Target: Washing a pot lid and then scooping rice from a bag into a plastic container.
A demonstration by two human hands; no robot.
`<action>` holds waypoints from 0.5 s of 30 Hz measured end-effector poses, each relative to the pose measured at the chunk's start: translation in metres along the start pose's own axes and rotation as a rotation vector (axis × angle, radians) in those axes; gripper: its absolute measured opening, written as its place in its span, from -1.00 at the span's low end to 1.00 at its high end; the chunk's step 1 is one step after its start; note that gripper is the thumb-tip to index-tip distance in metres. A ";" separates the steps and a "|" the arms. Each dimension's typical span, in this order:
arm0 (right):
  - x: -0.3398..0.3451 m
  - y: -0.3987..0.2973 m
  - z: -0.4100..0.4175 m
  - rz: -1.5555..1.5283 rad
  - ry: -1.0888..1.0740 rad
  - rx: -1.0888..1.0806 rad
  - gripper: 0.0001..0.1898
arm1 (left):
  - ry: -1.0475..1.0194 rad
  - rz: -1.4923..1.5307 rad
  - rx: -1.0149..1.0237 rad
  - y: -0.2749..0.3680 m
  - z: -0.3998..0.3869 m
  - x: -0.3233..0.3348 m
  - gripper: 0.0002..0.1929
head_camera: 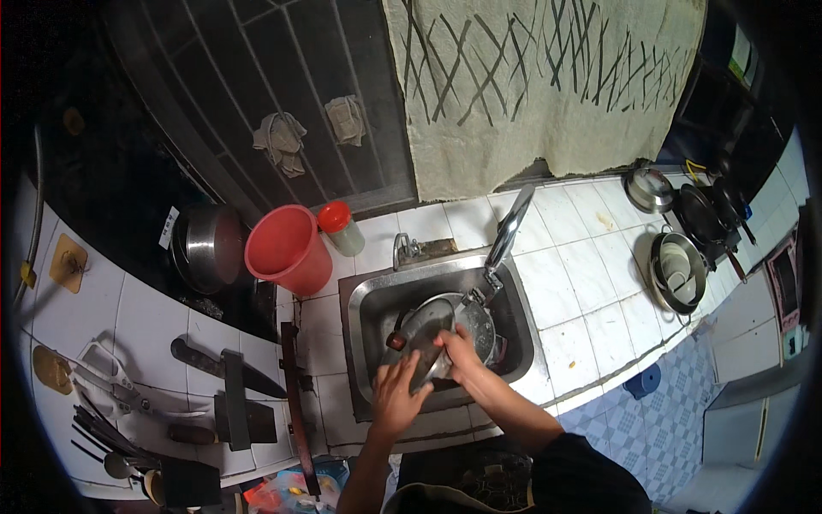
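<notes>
Over a stainless steel sink (523, 366), my right hand (459, 352) grips the right edge of a round metal lid or shallow pan (431, 321), which is tilted. My left hand (399, 389) lies with spread fingers against its lower left side; whether it grips is unclear. A dark reddish-brown knob (396, 340) shows at the left of this piece. Behind it in the basin, under the chrome faucet (507, 234), is a metal bowl or pot (478, 321) with wet, cloudy contents.
A red plastic bucket (289, 250) and a red-lidded jar (343, 231) stand behind left. Knives (250, 376) and scissors (103, 379) hang on the left wall. At right are a pan holding dishes (677, 273), a lidded pot (650, 191) and dark pans (700, 209).
</notes>
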State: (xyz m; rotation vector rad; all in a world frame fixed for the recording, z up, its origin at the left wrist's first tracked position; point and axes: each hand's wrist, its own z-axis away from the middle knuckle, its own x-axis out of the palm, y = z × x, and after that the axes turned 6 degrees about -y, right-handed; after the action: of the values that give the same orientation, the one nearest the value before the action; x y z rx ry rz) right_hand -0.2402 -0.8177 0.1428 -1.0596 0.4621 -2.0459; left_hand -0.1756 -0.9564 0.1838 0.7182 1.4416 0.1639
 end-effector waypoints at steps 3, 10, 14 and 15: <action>-0.033 0.014 -0.001 -0.003 -0.158 -0.003 -0.59 | 0.100 0.176 -0.293 -0.073 0.043 0.061 -0.30; -0.101 0.002 -0.031 -0.231 -0.418 0.206 -0.56 | 0.366 2.021 -0.770 -0.149 0.030 0.097 -0.74; -0.135 0.002 -0.069 -0.132 -0.311 0.503 -0.57 | 0.143 2.291 -0.371 -0.140 0.018 0.083 -0.86; -0.141 0.008 -0.081 0.003 -0.216 0.498 -0.55 | 0.023 2.280 -0.214 -0.116 0.003 0.065 -0.89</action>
State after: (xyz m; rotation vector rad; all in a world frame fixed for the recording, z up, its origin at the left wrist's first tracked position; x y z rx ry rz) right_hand -0.2514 -0.7166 0.0156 -0.9488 -0.1535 -1.8754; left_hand -0.1985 -1.0153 0.0666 1.8002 -0.0676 1.9529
